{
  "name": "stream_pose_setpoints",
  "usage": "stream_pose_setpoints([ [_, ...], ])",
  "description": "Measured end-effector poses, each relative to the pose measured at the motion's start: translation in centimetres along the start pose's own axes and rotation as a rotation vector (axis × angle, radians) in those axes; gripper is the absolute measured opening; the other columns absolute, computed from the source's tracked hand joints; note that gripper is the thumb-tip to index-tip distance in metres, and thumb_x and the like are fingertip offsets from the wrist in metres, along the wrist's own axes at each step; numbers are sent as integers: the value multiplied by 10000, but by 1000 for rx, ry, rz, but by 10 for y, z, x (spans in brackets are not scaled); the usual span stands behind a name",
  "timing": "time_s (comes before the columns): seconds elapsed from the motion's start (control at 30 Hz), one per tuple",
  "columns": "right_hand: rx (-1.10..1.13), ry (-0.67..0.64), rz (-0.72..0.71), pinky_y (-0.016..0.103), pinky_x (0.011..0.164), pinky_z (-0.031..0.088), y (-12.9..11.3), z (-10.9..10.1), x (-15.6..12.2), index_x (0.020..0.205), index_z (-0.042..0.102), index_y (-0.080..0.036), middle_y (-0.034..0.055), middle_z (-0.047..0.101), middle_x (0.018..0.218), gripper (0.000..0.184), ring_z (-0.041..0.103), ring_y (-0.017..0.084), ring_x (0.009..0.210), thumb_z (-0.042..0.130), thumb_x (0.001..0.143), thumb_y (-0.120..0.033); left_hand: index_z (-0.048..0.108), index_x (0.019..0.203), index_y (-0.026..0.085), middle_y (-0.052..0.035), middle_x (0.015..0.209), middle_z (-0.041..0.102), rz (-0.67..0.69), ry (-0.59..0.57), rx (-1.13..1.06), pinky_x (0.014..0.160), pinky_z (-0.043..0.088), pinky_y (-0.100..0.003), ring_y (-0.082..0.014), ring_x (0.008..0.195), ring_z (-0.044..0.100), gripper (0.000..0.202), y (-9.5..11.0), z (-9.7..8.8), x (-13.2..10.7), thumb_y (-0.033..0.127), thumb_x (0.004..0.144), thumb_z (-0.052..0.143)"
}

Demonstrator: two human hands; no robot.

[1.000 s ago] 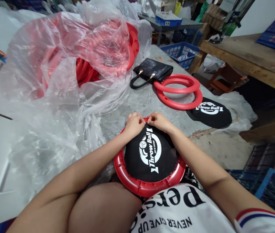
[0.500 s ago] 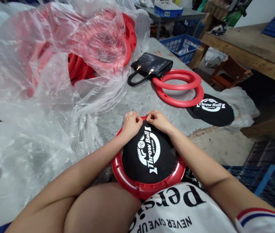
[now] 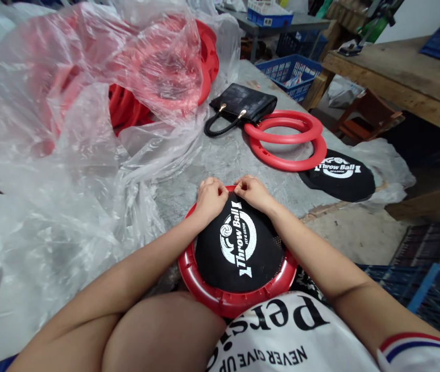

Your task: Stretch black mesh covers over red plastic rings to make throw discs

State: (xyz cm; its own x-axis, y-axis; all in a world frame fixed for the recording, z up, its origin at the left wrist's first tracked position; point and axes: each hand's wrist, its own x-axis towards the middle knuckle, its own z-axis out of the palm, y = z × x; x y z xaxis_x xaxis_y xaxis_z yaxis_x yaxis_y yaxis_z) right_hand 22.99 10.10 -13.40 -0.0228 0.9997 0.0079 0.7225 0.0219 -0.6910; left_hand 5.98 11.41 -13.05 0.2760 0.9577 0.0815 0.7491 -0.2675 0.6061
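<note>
A black fabric disc [image 3: 212, 263] printed "Throw Ball" lies inside a red plastic ring [image 3: 222, 302] on my lap, against the table edge. At the ring's far side my left hand [image 3: 212, 197] pinches the fabric's edge. Close beside it, my right hand [image 3: 253, 192] pinches the same edge, fingertips curled over the rim. Only a short piece of red rim shows between the two hands. Along the near side the ring's inner groove is uncovered, with the cloth lying inside it.
Clear plastic bags [image 3: 126, 46] full of red rings cover the left of the grey table [image 3: 181, 175]. A black handbag [image 3: 245, 101] touches two stacked red rings [image 3: 285, 166]. More printed black discs [image 3: 346, 183] lie at the right edge. Blue crates [image 3: 293, 67] stand beyond.
</note>
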Motion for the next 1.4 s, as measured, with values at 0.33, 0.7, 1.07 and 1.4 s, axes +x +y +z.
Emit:
stream_pose_setpoints([
  [0.33,-23,1,19,315,919,457,-3,0,0,734,626,-188,67,717,1016,130,628,192,980,611,851,-132,635,746,200,-82,1072,646,28,25,-11,1048,449,-424,-255,1087,570,138,-5,2,2,156,866,582],
  [0.7,-157,5,42,318,891,454,-8,1,-1,806,663,-178,84,704,986,131,617,199,949,572,900,-169,627,750,200,-94,1045,639,41,58,49,1048,449,-424,-263,1083,562,147,-6,7,3,150,864,549],
  [1.07,-124,18,26,313,885,462,-6,1,-1,782,647,-185,79,704,980,135,619,192,942,571,893,-169,629,754,200,-99,1044,637,48,32,50,1054,439,-429,-264,1096,558,160,-4,4,1,166,877,532],
  [1.4,-19,14,24,316,937,462,-3,0,-2,708,616,-189,63,715,1024,147,635,183,991,605,852,-160,620,753,201,-90,1068,640,51,35,6,1068,430,-419,-254,1113,561,152,-5,2,-1,141,867,539],
])
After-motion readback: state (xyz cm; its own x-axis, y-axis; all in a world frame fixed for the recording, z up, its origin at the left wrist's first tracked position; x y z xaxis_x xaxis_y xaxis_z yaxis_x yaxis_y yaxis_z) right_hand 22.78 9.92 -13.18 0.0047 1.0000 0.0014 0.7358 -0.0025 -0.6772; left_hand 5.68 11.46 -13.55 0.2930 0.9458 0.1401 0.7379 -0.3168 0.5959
